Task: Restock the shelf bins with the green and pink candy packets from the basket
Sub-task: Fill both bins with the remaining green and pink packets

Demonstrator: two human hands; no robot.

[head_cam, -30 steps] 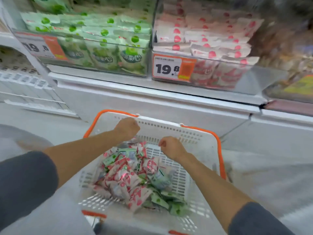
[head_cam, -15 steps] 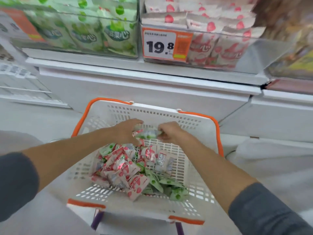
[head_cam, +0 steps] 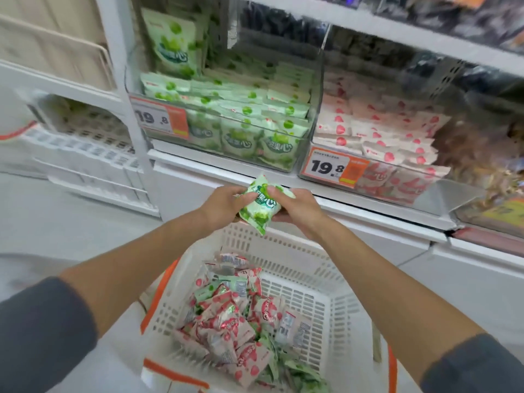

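Green packet (head_cam: 259, 204) sat pinched between the curled fingers of my left hand (head_cam: 224, 204) and right hand (head_cam: 297, 207) at frame centre, steeply tilted, above the basket (head_cam: 283, 245), with the green bin (head_cam: 312, 120) just above it toward upper left, nearer my left hand.

Open gap between the green bin (head_cam: 310, 131) and the upper shelf (head_cam: 397, 34) admits a hand.

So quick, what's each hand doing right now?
Left hand: grips the green packet.
Right hand: holds the same green packet, thumb on top.
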